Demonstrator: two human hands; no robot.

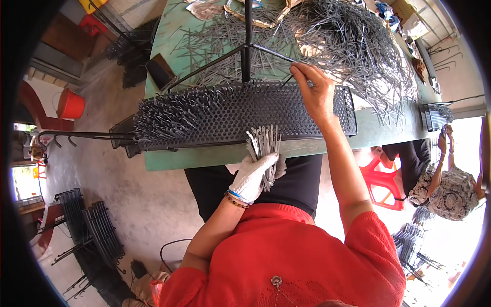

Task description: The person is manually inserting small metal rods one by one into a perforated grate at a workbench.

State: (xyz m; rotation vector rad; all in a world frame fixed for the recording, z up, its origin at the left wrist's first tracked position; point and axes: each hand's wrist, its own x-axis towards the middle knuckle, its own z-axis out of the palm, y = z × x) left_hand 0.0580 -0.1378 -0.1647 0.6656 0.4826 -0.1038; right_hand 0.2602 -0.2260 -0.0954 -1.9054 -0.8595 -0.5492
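A long black perforated metal tray (238,116) lies across the near edge of the green table. Grey strips (169,115) stand densely in the holes of its left part, while holes further right are bare. My left hand (251,176), in a white glove, is closed around a bundle of grey strips (265,140) just in front of the tray. Above the tray's right part, my bare right hand (318,94) has its fingers pinched together beside the end of a black rod frame (246,66). What the fingertips hold, if anything, cannot be made out.
Loose grey strips (353,51) are heaped over the green table (302,148). A hooked black rod (87,134) juts out left of the tray. Another person (447,192) works at the right, near a red plastic stool (381,176). A red bucket (70,104) stands at the left.
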